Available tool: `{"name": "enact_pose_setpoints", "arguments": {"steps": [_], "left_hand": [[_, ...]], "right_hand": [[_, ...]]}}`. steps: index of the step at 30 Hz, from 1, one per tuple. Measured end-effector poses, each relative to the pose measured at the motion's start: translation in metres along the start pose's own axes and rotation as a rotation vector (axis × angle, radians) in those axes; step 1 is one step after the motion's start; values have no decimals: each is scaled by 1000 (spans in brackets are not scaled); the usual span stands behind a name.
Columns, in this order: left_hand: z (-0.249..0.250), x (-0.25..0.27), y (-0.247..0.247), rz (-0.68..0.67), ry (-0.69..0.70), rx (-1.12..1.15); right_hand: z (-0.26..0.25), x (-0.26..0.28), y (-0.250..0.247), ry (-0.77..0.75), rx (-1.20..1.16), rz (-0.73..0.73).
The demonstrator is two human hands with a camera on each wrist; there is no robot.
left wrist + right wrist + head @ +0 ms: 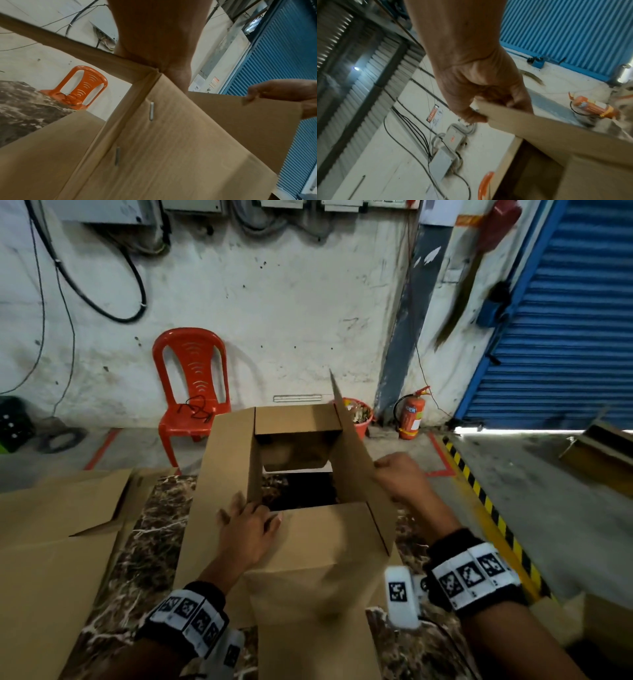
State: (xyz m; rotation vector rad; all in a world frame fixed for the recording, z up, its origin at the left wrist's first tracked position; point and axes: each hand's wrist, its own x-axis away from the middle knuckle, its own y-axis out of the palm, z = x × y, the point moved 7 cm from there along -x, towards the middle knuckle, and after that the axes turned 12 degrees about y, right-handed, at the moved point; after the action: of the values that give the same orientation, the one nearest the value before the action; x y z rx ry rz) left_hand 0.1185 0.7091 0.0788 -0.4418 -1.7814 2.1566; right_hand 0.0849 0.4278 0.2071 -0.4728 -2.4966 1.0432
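Observation:
A brown cardboard box [308, 546] stands on a dark marble table [150, 542], its top flaps up and the inside dark. My left hand [245, 522] lies with spread fingers on the near left corner, where the left flap [222, 460] meets the near flap. The left wrist view shows that hand [157, 40] at the same corner, above two metal staples [151, 113]. My right hand [399, 477] pinches the edge of the upright right flap [356, 460]. In the right wrist view its thumb and fingers [476, 115] curl round the flap's edge [539, 128].
Flat cardboard sheets [51, 542] lie on the table's left. Behind the table are a red plastic chair [191, 392], a red bucket [359, 416] and a fire extinguisher [410, 416] by the wall. A blue shutter [565, 320] and a yellow-black floor stripe [493, 515] are to the right.

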Motion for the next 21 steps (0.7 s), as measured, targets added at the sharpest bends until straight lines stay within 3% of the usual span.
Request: {"name": "enact_pose_setpoints", "arguments": {"steps": [3, 7, 8, 10, 12, 17, 20, 21], "left_hand": [[1, 1, -3, 25, -8, -7], [4, 2, -9, 128, 20, 4], [5, 2, -11, 161, 28, 13], [7, 3, -16, 215, 43, 33], [8, 3, -21, 219, 47, 37], [11, 5, -45, 243, 67, 135], [24, 13, -89, 250, 155, 436], [29, 17, -104, 213, 176, 541]], "right_hand": [[24, -17, -34, 36, 129, 217], [69, -27, -11, -61, 328, 374], [80, -29, 4, -84, 365, 359], [106, -31, 42, -103, 443, 187], [121, -30, 64, -170, 387, 91], [92, -25, 36, -283, 224, 111], [65, -17, 19, -396, 95, 120], [60, -15, 20, -396, 44, 41]]}}
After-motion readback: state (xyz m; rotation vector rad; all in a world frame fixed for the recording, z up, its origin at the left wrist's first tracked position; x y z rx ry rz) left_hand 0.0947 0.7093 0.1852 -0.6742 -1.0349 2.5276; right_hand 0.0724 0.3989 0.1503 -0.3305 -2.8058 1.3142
